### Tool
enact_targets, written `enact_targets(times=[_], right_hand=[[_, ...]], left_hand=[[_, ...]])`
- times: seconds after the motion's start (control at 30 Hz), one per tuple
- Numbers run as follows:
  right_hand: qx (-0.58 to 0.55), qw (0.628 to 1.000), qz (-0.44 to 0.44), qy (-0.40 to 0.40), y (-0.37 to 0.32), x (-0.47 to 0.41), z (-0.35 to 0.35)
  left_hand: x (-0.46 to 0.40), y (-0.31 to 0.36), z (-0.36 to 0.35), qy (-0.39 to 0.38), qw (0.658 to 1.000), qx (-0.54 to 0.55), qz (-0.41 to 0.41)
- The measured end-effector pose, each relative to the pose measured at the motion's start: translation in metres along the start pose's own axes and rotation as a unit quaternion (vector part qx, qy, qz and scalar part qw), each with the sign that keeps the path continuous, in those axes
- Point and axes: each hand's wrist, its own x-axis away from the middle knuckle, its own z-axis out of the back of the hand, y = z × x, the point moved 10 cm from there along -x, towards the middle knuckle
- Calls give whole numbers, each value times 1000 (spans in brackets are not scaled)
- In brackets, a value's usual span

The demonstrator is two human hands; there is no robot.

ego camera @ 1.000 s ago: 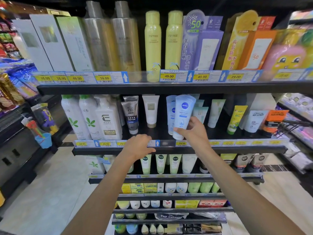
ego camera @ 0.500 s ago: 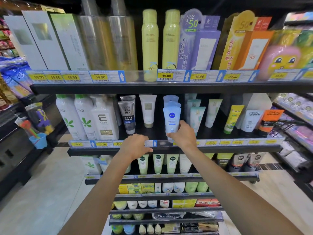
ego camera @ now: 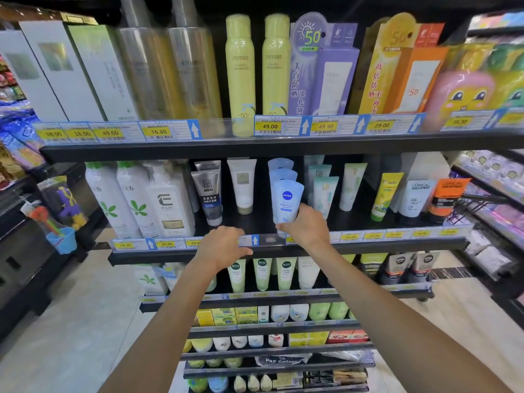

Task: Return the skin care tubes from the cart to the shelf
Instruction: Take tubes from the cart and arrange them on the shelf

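The shelf (ego camera: pixel 283 246), second tier from the top of a dark retail rack, carries a row of skin care tubes standing cap-down behind a strip of price labels. Within that row stands a short file of pale blue tubes, running front to back; the front blue tube (ego camera: pixel 287 200) is the item in hand. Its long axis is close to upright, with the crimped end uppermost and leaning slightly to the right, and the cap end is at the shelf board just behind the label strip. The right hand (ego camera: pixel 304 226) is directly on it, fingers curled round the lower part from the right and front, so this hand is plainly the nearer. The left hand (ego camera: pixel 222 246) lies to the left of the tube and apart from it, fingers loosely bent over the shelf's front edge, holding nothing. Whether the cap is fully seated on the board cannot be told, since the right hand covers it. In my judgement the coming move turns on that contact: release straight back towards the person, without tipping the file behind.
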Motion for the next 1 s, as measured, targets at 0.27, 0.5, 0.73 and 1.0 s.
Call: enact_targets(times=[0.27,0.5,0.73,1.0], right_hand=[[-9,1000,-4,-18,-8,-7,-4],[-21,999,-16,-21,-12,-16,-4],[-26,999,-15,-26,-11,-20,-6],[-26,999,-16,-31,-10,-21,-8]], left_hand=[[2,2,2,3,1000,-1,1],[2,2,1,-3,1000,2,3],[1,1,0,-8,1000,3,6],[1,0,-1,-11,1000,3,6]])
